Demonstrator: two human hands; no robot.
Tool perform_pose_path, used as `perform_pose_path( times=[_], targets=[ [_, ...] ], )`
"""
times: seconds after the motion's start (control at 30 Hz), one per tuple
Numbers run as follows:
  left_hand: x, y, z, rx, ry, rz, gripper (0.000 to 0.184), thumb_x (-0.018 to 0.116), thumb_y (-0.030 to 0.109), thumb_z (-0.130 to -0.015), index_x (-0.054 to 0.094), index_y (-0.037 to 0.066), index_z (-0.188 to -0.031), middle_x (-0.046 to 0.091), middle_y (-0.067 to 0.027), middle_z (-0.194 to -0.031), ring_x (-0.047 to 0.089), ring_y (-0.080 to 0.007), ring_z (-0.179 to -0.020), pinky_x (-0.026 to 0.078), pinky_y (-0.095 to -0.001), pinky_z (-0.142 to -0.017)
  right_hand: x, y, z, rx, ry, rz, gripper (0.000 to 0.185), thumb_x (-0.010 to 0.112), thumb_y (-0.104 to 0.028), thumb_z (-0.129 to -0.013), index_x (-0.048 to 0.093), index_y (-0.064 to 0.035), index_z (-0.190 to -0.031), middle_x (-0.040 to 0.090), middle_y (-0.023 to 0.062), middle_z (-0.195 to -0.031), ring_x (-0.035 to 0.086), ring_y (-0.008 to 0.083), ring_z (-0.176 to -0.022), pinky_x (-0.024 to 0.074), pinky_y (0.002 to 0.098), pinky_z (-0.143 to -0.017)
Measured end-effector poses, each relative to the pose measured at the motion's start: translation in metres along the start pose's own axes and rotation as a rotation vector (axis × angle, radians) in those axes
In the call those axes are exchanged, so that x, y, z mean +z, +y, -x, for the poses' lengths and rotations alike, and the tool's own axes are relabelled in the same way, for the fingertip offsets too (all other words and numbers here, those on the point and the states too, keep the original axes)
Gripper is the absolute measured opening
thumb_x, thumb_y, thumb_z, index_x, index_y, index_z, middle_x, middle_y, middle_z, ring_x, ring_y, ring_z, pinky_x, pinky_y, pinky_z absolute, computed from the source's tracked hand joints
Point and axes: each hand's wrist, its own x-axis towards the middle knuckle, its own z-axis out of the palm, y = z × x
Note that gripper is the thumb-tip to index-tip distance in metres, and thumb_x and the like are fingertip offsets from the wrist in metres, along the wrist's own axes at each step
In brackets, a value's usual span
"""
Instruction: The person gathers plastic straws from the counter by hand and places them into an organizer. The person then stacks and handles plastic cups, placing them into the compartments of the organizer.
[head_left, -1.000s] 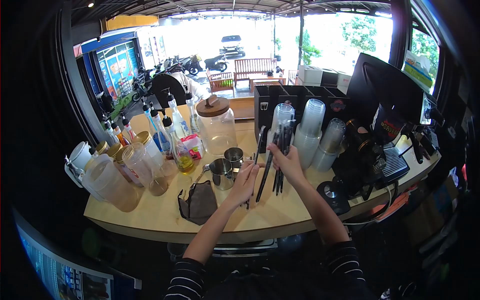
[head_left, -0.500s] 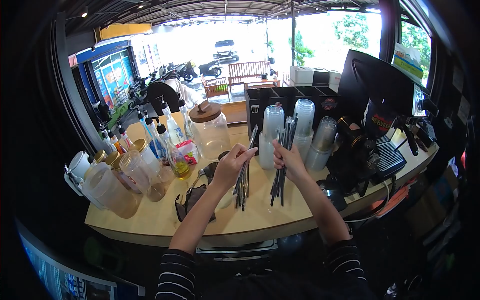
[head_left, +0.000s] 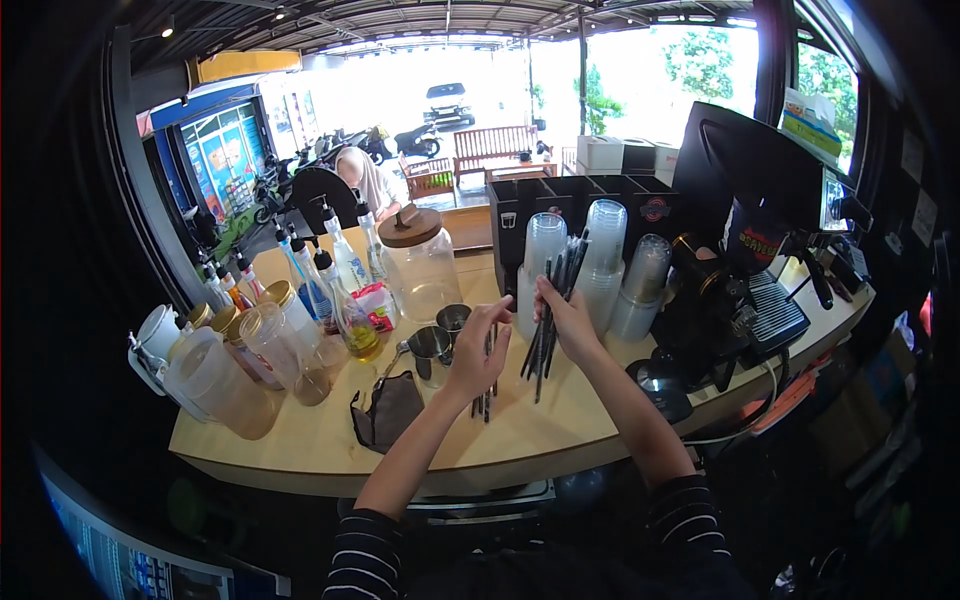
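My right hand [head_left: 568,318] is closed around a bundle of dark straws [head_left: 541,362], which stick out above and below the fist and lean to the right at the top. Close by on its left, my left hand [head_left: 478,358] curls around a smaller bunch of straws [head_left: 487,404]. Their lower ends show under the palm, and the index finger and thumb reach toward the right-hand bundle. Both bunches are over the wooden counter [head_left: 520,440]. Stacks of clear plastic cups [head_left: 603,262] stand just behind my right hand.
Metal cups [head_left: 430,352] and a dark cloth [head_left: 388,412] lie left of my left forearm. Pump bottles [head_left: 352,325], a lidded glass jar [head_left: 420,275] and plastic containers [head_left: 222,385] fill the left side. A black coffee machine [head_left: 745,240] stands right. A person [head_left: 372,183] is beyond the counter.
My left hand has turned and its fingers have loosened, and its straws no longer rise above it. The right hand's bundle has shifted left. The metal cups are now in plain view.
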Motion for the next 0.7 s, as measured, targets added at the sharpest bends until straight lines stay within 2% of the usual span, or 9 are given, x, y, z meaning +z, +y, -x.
perform_pose_path(
  times=[0.17,0.23,0.3,0.4,0.43,0.5,0.53,0.6,0.7],
  targets=[
    [0.024,-0.011,0.008,-0.235,-0.100,0.224,0.085,0.077,0.019,-0.066,0.029,0.003,-0.135,0.056,-0.0102,-0.109,0.055,-0.0194,-0.102,0.040,-0.0323,-0.092,0.003,0.010,0.005,-0.176,-0.101,0.127,0.029,0.060,-0.031,-0.087,0.055,-0.0044,-0.078,0.053,-0.0006,-0.060,0.051,0.0062,-0.052,0.0408,0.0215,-0.047],
    [0.040,-0.013,0.010,-0.218,-0.165,0.306,0.079,0.074,0.016,-0.067,0.032,0.001,-0.132,0.058,-0.0131,-0.107,0.056,-0.0206,-0.100,0.042,-0.0326,-0.090,0.006,0.022,0.011,-0.148,-0.059,0.194,0.027,0.060,-0.030,-0.087,0.054,-0.0049,-0.080,0.053,-0.0008,-0.060,0.052,0.0052,-0.055,0.0416,0.0207,-0.050],
    [0.052,-0.023,0.017,-0.392,-0.233,0.346,0.069,0.069,0.013,-0.070,0.036,-0.001,-0.129,0.060,-0.0157,-0.103,0.058,-0.0216,-0.096,0.044,-0.0323,-0.085,0.005,0.034,0.015,-0.066,-0.080,0.165,0.023,0.062,-0.025,-0.086,0.053,-0.0042,-0.083,0.054,-0.0005,-0.063,0.052,0.0044,-0.058,0.0424,0.0200,-0.051],
    [0.082,-0.054,0.037,-0.428,-0.024,0.330,0.036,0.061,0.012,-0.077,0.052,-0.004,-0.108,0.064,-0.0134,-0.088,0.062,-0.0191,-0.083,0.048,-0.0315,-0.071,0.005,0.036,0.020,-0.099,-0.103,0.223,0.021,0.064,-0.015,-0.083,0.051,-0.0019,-0.092,0.057,0.0021,-0.076,0.054,0.0068,-0.064,0.0449,0.0213,-0.057],
    [0.079,-0.052,0.038,-0.423,-0.029,0.333,0.036,0.061,0.012,-0.077,0.052,-0.004,-0.108,0.064,-0.0134,-0.088,0.062,-0.0191,-0.083,0.048,-0.0315,-0.071,0.006,0.031,0.021,-0.104,-0.097,0.224,0.021,0.064,-0.015,-0.083,0.051,-0.0019,-0.092,0.057,0.0021,-0.076,0.054,0.0068,-0.064,0.0449,0.0213,-0.057],
    [0.072,-0.047,0.036,-0.509,-0.191,0.269,0.022,0.061,0.017,-0.080,0.060,-0.003,-0.090,0.063,-0.0080,-0.071,0.061,-0.0159,-0.067,0.047,-0.0321,-0.061,0.011,0.013,0.025,-0.404,-0.038,0.457,0.035,0.066,-0.013,-0.080,0.048,-0.0020,-0.107,0.056,0.0060,-0.090,0.056,0.0138,-0.079,0.0463,0.0269,-0.071],
    [0.071,-0.041,0.035,-0.503,-0.195,0.274,0.022,0.061,0.017,-0.080,0.060,-0.003,-0.090,0.063,-0.0080,-0.071,0.061,-0.0159,-0.067,0.047,-0.0321,-0.061,0.017,-0.004,0.027,-0.408,-0.033,0.461,0.035,0.066,-0.013,-0.080,0.048,-0.0020,-0.107,0.056,0.0060,-0.090,0.056,0.0138,-0.079,0.0463,0.0269,-0.071],
    [0.071,-0.032,0.035,-0.614,-0.066,0.339,0.025,0.062,0.023,-0.083,0.060,-0.002,-0.079,0.056,-0.0029,-0.057,0.056,-0.0125,-0.055,0.044,-0.0311,-0.054,0.027,-0.039,0.026,-0.795,0.096,0.789,0.050,0.066,-0.017,-0.078,0.042,-0.0030,-0.120,0.055,0.0095,-0.104,0.054,0.0240,-0.097,0.0411,0.0346,-0.086],
    [0.073,-0.030,0.036,-0.629,-0.063,0.318,0.027,0.063,0.024,-0.083,0.059,-0.001,-0.079,0.054,-0.0016,-0.057,0.052,-0.0094,-0.055,0.042,-0.0286,-0.052,0.035,-0.070,0.023,-0.956,-0.050,1.152,0.050,0.066,-0.020,-0.078,0.045,-0.0056,-0.122,0.049,0.0115,-0.122,0.051,0.0292,-0.108,0.0365,0.0396,-0.094]
  ],
)
